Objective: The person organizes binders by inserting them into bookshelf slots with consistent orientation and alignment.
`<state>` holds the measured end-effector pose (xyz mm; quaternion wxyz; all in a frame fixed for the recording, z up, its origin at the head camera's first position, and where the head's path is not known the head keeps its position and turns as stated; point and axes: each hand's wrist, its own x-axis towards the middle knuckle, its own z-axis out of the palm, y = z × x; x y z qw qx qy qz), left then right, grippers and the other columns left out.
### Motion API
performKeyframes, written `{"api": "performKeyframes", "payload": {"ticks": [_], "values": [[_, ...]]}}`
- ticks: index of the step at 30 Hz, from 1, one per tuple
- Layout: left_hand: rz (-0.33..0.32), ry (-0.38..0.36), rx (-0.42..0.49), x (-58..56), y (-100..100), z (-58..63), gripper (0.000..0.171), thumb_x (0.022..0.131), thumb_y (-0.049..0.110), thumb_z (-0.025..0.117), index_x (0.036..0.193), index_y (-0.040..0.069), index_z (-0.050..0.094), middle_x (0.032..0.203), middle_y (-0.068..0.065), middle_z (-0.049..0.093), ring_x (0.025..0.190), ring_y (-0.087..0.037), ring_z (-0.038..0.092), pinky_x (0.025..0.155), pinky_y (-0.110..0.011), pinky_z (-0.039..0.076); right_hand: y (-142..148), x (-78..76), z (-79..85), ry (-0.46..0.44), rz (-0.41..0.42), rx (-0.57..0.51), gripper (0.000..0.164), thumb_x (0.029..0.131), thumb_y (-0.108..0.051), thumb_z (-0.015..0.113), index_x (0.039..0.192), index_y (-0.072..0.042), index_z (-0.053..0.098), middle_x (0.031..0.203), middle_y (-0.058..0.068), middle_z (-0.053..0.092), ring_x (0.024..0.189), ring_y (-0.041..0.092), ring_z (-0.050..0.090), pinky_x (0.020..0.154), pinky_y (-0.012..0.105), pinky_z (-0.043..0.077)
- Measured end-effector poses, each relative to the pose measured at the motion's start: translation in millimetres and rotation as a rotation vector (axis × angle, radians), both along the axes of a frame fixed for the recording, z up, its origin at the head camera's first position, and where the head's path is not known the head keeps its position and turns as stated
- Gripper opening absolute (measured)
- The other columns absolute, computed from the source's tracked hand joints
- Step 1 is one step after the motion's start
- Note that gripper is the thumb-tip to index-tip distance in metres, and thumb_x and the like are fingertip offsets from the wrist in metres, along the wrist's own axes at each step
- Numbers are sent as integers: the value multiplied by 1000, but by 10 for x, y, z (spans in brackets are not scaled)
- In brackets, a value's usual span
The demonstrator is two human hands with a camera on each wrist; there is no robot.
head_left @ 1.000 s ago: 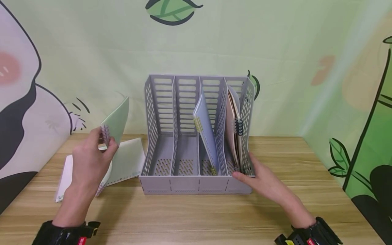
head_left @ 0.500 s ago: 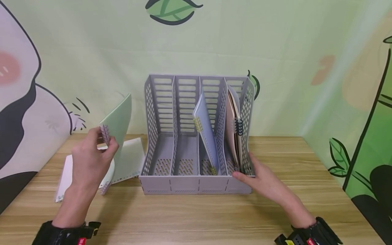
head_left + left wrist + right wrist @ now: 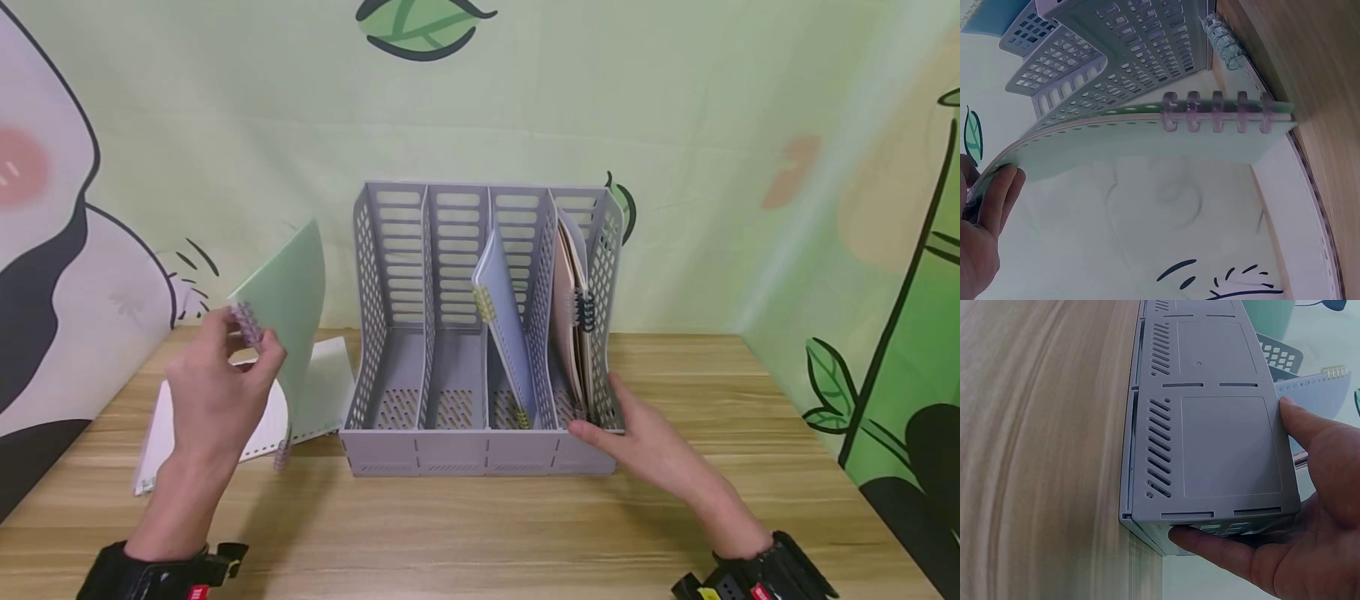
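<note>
My left hand (image 3: 221,383) pinches a pale green ring-bound notebook (image 3: 288,300) by its spine near the upper ring clip. The notebook stands upright in the air, left of the grey-purple file organizer (image 3: 450,454). Its lower purple rings (image 3: 1217,112) show in the left wrist view. My right hand (image 3: 652,437) holds the organizer's front right corner, thumb over the front rim and fingers along the side. A blue notebook (image 3: 510,317) with yellow rings leans in the third compartment from the left. Several notebooks (image 3: 566,317), one with a pink cover, stand in the rightmost compartment.
On the wooden table (image 3: 480,533), a white notebook (image 3: 270,425) and a pale green notebook (image 3: 330,375) lie left of the organizer, partly behind my left hand and the held notebook. A printed green cloth (image 3: 675,125) hangs behind the table.
The green notebook has swung more upright and shifted slightly right at its lower end, as my left wrist turns. My right hand and the organizer have stayed still.
</note>
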<state>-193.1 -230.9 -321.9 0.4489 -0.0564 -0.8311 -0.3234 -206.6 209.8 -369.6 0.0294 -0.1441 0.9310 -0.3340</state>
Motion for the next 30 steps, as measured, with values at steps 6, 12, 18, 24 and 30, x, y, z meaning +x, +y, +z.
{"api": "performKeyframes", "payload": {"ticks": [6,12,18,24,30], "values": [[-11,28,29,2,-3,1,23,85,-3,62,107,-10,56,97,-23,65,90,-44,67,65,-1,42,-1,-1,-5,3,4,-5,104,93,-57,60,153,10,8,152,29,18,136,47,28,108,48,25],[-21,51,52,16,0,20,27,85,-5,60,112,-10,56,102,-21,66,91,-43,67,66,-3,44,-3,-1,-6,7,10,-13,103,93,-55,60,153,9,8,152,28,18,136,46,29,108,48,25],[-26,38,57,28,5,32,32,86,-5,60,118,-9,55,107,-20,65,95,-41,67,68,-3,43,-4,3,-4,8,8,-10,100,94,-52,61,154,8,7,152,28,19,135,47,29,108,48,25],[-16,58,62,27,-8,45,30,85,-6,60,114,-11,56,101,-20,65,91,-42,68,66,-2,43,-2,2,-10,7,7,-9,102,93,-54,60,154,7,7,152,27,18,135,47,30,108,48,26],[-1,55,63,31,-21,48,26,85,-3,61,109,-10,56,98,-20,65,88,-41,68,64,-2,43,-3,-6,-14,9,7,-5,101,93,-54,60,154,7,7,152,28,18,135,47,30,108,49,26]]}}
